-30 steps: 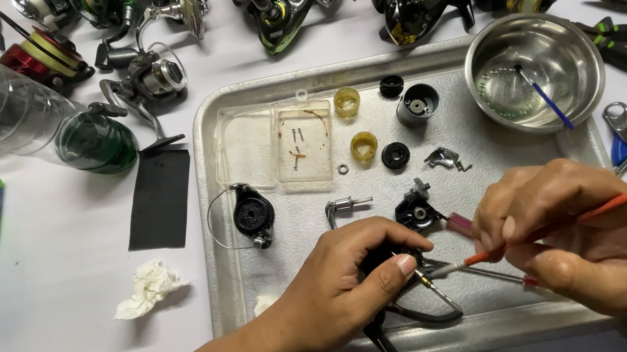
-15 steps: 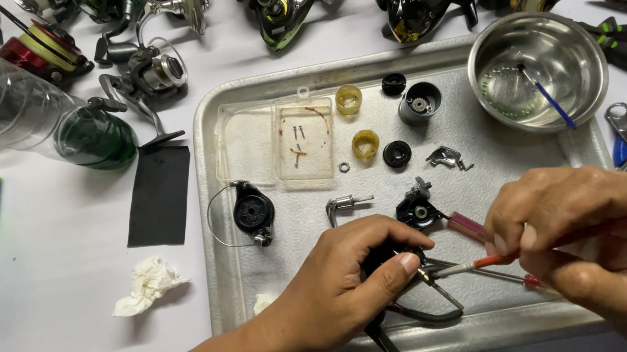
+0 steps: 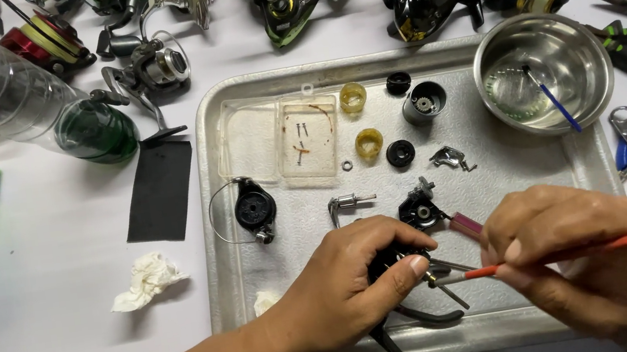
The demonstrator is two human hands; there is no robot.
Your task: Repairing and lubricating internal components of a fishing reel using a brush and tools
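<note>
Reel point(image 3: 399, 260) body sits gripped in my left hand point(image 3: 352, 284), my right hand point(image 3: 575, 262) pinching a brush point(image 3: 582, 251), with stripped parts point(image 3: 399, 154) on the tray point(image 3: 224, 293) unassembled.

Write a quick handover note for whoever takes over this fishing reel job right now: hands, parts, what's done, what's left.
Left hand: grips the black reel body over the metal tray.
Right hand: holds a red-handled brush, tip at the reel body.
Parts: taken off and laid in the tray are the bail piece, small handle shaft, caps, a clear box with screws. Steel bowl with liquid at the tray's far right corner. Pliers and wrenches to the right.
Done: reel stripped down.
Left: brushing is in hand; loose parts are not refitted.
</note>
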